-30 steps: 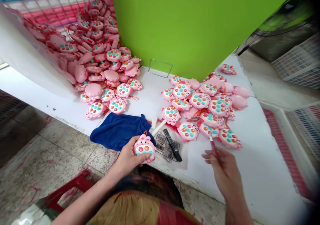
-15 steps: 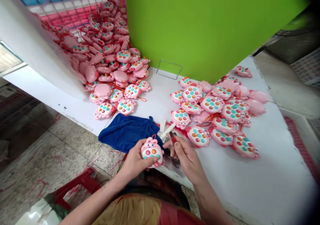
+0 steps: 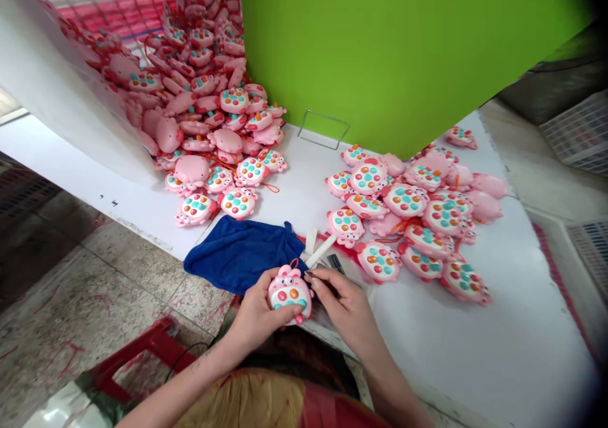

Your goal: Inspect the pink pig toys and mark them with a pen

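Observation:
My left hand (image 3: 260,315) is wrapped round a pink animal-shaped toy (image 3: 286,283) with coloured round buttons and an orange cord loop, its thumb lying across the lower buttons. The toy's face points up and away from me. Close to its right side, my right hand (image 3: 349,311) pinches a small slim tool (image 3: 311,276); a dark end shows at the fingertips and the rest is mostly hidden. I cannot tell whether the tool touches the toy. Just behind the hands lie a blue cloth (image 3: 242,254) and a white strip-like piece (image 3: 321,251).
A large heap of similar toys (image 3: 190,105) fills the back left. Another pile of toys (image 3: 403,200) lies on the right of the white table (image 3: 513,339). Behind stands a green panel (image 3: 380,54) with a wire frame (image 3: 324,129) at its foot. A red stool (image 3: 152,346) is at lower left.
My right hand has turned and brought the small tool leftward, close to the toy's upper right edge. My left hand still holds the toy, almost in the same place. The view has shifted slightly.

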The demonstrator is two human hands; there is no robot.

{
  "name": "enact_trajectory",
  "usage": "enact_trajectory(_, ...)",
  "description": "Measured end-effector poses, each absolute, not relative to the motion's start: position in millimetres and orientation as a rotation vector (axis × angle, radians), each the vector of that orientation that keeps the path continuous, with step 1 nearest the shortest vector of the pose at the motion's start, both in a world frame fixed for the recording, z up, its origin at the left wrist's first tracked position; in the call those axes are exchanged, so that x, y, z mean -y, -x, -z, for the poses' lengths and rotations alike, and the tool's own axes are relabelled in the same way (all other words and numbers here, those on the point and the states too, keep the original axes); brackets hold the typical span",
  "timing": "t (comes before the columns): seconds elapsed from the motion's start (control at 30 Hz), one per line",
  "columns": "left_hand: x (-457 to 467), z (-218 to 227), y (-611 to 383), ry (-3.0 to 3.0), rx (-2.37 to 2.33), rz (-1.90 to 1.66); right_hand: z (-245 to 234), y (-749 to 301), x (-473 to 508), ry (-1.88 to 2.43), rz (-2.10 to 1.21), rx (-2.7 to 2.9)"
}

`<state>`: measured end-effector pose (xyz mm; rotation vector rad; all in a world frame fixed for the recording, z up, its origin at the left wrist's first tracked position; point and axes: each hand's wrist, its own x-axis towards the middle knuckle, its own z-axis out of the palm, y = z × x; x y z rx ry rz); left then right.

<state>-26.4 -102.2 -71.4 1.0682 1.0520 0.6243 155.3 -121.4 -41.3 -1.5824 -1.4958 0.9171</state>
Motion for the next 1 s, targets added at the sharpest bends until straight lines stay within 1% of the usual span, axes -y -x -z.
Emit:
enact_trajectory(0.2,104.6,70.9,26.1,-1.156,-1.096,-0.633,42.8,-145.4,121.5,1.63,-0.56,1.705)
enact_trajectory(0.3,105.2,70.1,26.3,-1.199,-1.1,-0.63,41.6,-141.4,122.0,1.658,-0.467,1.801)
enact_trajectory(0.63,104.1,69.7,26.3,-1.268,-1.087,-0.649,43.6,-136.6,121.2,1.705,-0.317,1.902)
enact_trajectory(0.8,104.3,69.1,25.3,-1.284,-1.101,-0.648,45.9,-135.5,120.2,1.733,-0.272,1.849)
enact_trajectory(1.0,104.2,69.0,24.7,-1.272,-1.093,-0.642,45.0,-135.2,120.6,1.688,-0.19,1.919)
